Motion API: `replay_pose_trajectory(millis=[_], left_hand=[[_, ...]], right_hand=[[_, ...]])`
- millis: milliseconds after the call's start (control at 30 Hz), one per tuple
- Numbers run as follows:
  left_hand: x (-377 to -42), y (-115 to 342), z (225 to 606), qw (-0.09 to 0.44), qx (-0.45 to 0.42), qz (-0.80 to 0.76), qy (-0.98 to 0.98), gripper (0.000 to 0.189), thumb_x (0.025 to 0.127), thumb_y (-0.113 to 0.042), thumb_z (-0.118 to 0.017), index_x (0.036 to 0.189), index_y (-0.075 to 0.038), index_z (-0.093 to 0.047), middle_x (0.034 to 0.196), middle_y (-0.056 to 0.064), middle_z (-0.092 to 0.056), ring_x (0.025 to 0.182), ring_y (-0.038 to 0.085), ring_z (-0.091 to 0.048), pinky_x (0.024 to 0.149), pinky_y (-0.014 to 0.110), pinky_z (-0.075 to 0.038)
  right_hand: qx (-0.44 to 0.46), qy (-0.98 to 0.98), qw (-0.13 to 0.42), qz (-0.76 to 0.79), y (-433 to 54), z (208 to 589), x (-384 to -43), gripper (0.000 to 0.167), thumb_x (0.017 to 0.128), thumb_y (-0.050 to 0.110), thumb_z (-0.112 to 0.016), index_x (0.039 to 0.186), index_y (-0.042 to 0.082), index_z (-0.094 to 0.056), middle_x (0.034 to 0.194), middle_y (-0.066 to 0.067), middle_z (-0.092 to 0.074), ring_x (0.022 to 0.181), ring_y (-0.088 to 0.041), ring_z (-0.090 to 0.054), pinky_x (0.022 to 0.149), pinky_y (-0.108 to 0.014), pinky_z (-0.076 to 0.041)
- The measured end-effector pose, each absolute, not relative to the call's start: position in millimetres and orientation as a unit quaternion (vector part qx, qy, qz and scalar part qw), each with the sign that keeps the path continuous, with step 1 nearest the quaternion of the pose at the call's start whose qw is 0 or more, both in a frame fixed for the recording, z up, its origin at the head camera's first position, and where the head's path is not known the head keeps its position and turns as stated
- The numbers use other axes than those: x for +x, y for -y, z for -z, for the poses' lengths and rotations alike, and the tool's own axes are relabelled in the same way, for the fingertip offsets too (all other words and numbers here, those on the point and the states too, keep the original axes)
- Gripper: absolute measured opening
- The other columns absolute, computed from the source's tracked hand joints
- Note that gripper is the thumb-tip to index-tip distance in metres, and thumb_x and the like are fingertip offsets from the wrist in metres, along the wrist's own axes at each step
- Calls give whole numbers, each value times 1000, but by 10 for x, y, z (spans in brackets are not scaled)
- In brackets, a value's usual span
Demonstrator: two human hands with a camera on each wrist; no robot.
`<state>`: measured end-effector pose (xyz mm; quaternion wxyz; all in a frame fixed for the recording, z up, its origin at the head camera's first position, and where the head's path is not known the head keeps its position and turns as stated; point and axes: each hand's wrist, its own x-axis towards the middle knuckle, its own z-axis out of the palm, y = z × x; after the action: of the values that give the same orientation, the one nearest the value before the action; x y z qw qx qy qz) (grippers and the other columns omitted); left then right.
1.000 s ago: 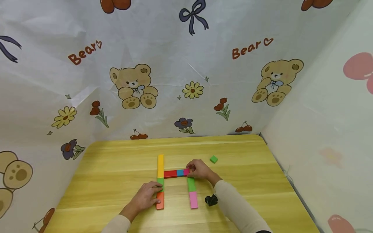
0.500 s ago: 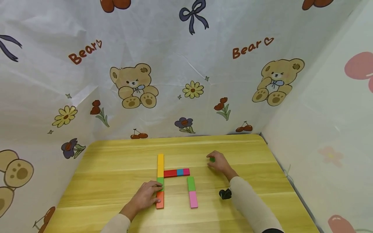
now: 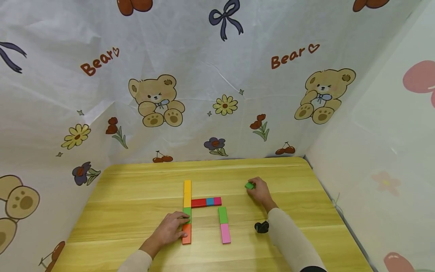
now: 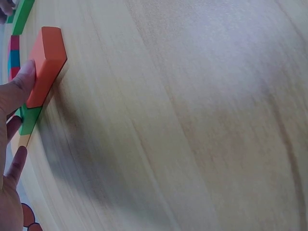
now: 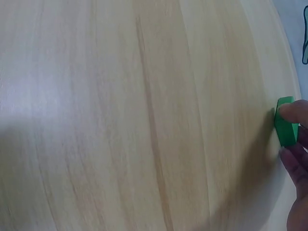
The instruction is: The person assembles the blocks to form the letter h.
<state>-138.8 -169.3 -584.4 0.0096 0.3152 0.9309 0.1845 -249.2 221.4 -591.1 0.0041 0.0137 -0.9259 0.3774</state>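
Observation:
My left hand (image 3: 170,227) rests on the left column of blocks, its fingers relaxed on a green block (image 3: 187,211) and an orange block (image 3: 186,238). In the left wrist view the thumb lies against the orange block (image 4: 48,62). Above the green one in that column is yellow (image 3: 187,193). My right hand (image 3: 260,192) pinches a small green block (image 3: 249,185) at the back right. The right wrist view shows this green block (image 5: 286,130) between thumb and fingers; whether it touches the table cannot be told.
A row of red (image 3: 198,203), blue (image 3: 210,201) and magenta (image 3: 217,201) blocks runs right from the left column. Below its right end, a green block (image 3: 222,215) meets a pink block (image 3: 225,233). All lie on a wooden table (image 3: 142,196) before a bear-print sheet (image 3: 197,68).
My right hand has left the magenta block, moved back and right, and taken hold of the small green block. My left hand has stayed in place.

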Motion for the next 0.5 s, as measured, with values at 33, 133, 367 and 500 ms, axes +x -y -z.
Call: replay_pose_trajectory(millis=[33,133,367,500], left_hand=[[-1390,1692,5844,13,313,-183,-932,47,77,-31,-79,115,-4,-70,121,1,-60,113,22,-54,90,47,-45],[-1392,1687,5838,16,311,-183,-932,47,77,-31,-79,115,-4,-70,121,1,-61,114,22,-54,91,47,-44],[-1378,1691,5830,-2,322,-186,-928,47,76,-29,-80,113,-3,-71,119,1,-61,111,22,-55,88,46,-45],[-1377,1692,5838,-6,322,-186,-928,46,75,-30,-80,113,-4,-71,119,1,-61,110,22,-56,87,45,-45]], right_hand=[[12,927,4,-375,-2215,5909,-2489,39,84,4,-69,121,-7,-61,118,-22,-58,104,-35,-58,85,-46,-50],[6,928,-2,-371,-2216,5902,-2483,39,84,4,-69,121,-8,-61,118,-21,-60,103,-34,-59,84,-45,-51],[3,926,-12,-376,-2206,5881,-2486,36,84,3,-69,119,-6,-64,115,-20,-62,103,-32,-60,84,-44,-52],[13,925,-14,-379,-2187,5889,-2466,33,83,2,-69,115,-4,-67,111,-18,-63,98,-30,-60,80,-42,-53]])
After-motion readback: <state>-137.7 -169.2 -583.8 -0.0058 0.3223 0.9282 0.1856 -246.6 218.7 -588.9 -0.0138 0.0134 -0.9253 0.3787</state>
